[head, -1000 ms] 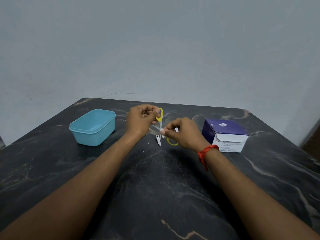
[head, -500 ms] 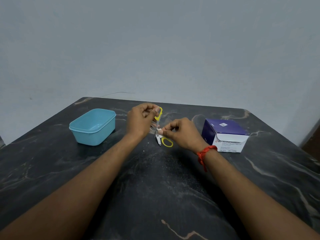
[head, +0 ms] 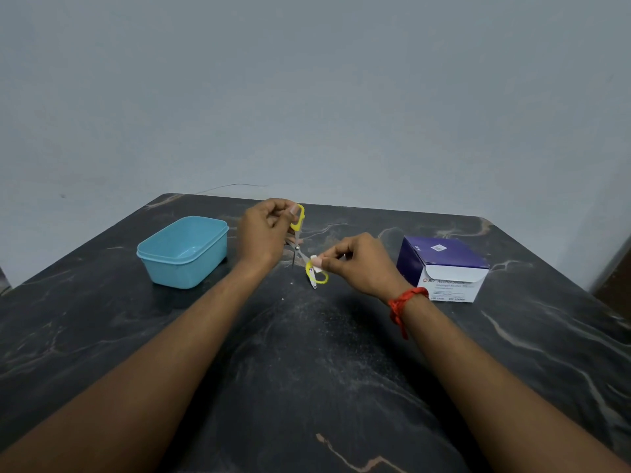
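My left hand [head: 264, 233] holds a pair of yellow-handled scissors [head: 297, 248] by the upper handle loop, just above the dark marble table [head: 307, 370]. The scissors are spread open, with the lower yellow loop hanging near my right fingertips. My right hand [head: 358, 264] pinches a small white pad [head: 316, 262] against the scissors, just below the pivot. Part of one blade is hidden behind my left hand.
An open light-blue plastic tub [head: 184, 250] stands to the left of my hands. A purple and white box of alcohol swabs [head: 444, 271] stands to the right. A grey wall runs behind the table's far edge.
The scissors and my left hand have shifted slightly left, and the lower yellow loop has swung left under my right fingertips. My right hand still pinches the white pad on the scissors.
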